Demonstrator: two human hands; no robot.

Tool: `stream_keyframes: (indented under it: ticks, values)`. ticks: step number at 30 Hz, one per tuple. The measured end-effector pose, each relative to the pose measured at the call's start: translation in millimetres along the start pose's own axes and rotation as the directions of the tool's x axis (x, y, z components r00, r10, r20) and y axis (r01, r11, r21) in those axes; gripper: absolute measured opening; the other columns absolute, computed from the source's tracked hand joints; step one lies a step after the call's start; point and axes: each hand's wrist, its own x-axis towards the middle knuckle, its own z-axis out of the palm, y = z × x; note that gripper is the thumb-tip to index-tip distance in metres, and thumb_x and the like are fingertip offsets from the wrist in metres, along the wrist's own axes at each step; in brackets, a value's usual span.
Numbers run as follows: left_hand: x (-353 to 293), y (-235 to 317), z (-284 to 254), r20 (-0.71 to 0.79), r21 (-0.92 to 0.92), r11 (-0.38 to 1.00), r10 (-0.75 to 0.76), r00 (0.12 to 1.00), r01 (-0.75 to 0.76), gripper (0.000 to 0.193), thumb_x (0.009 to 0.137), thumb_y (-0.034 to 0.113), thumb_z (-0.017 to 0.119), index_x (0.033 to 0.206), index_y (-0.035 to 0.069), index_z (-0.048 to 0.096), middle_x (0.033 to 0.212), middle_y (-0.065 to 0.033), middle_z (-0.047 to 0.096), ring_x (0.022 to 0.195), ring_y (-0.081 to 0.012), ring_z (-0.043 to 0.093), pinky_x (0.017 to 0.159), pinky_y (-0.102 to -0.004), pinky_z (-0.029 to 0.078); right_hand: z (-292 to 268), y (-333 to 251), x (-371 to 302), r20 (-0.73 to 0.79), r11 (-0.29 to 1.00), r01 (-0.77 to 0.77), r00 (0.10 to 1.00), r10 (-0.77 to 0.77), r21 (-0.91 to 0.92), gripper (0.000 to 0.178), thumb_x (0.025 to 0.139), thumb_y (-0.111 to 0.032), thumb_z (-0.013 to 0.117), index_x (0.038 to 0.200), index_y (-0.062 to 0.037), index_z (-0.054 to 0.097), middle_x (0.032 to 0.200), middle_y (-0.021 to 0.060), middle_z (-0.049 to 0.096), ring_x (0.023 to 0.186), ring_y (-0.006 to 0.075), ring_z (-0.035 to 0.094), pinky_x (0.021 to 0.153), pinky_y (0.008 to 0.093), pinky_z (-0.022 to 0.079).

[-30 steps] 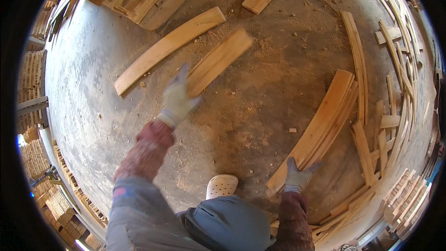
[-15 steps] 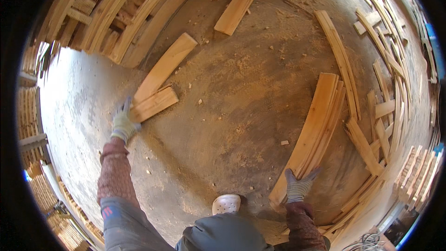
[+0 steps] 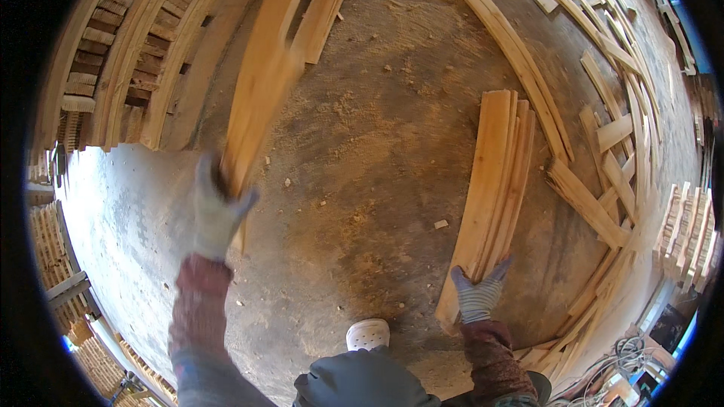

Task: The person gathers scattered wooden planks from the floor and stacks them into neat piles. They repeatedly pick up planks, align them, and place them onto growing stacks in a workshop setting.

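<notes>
Board [image 3: 270,90], motion-blurred, runs from my left grip [image 3: 217,218], which pinches its near end, toward the far edge of the floor [image 3: 354,218], beside the slatted pile [image 3: 132,53]. My right grip [image 3: 481,295] clasps the plank stack [image 3: 490,181] near its near end, short of the scrap [image 3: 615,133] along the floor's right edge.

The boards [image 3: 489,188] are matt wood, the shoe [image 3: 368,334] plastic.

You can read no text, label, number or sign here, whether on your white clog [image 3: 368,335] or on the boards [image 3: 486,203] ahead-right of it.
</notes>
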Motion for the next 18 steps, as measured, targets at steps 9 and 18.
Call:
stream_keyframes:
  ticks: [9, 18]
  values:
    - [253.1, 98.9, 185.5, -0.032, 0.575, 0.793, -0.227, 0.973, 0.204, 0.098, 0.085, 0.040, 0.081, 0.164, 0.028, 0.024, 0.159, -0.0221, 0.039, 0.140, -0.0390, 0.048, 0.120, -0.0464, 0.035, 1.8, 5.3, 1.6, 0.011, 0.994, 0.051, 0.999, -0.050, -0.095, 0.139, 0.068, -0.037, 0.093, 0.164, -0.0003, -0.001, 0.152, 0.0306, 0.038, 0.138, 0.0466, 0.046, 0.112, 0.0485, 0.045]
    - [178.1, 85.3, 154.6, 0.198, -0.216, 0.963, -0.119, 0.973, 0.162, 0.099, 0.084, 0.021, 0.084, 0.163, 0.009, 0.026, 0.120, -0.0238, 0.070, 0.077, -0.0244, 0.073, 0.066, -0.0352, 0.063, -3.9, -3.9, 0.7, 0.012, 0.985, 0.000, 1.000, 0.002, -0.171, 0.135, 0.069, -0.034, 0.092, 0.163, -0.0002, 0.002, 0.151, 0.0328, 0.039, 0.136, 0.0444, 0.050, 0.108, 0.0460, 0.049]
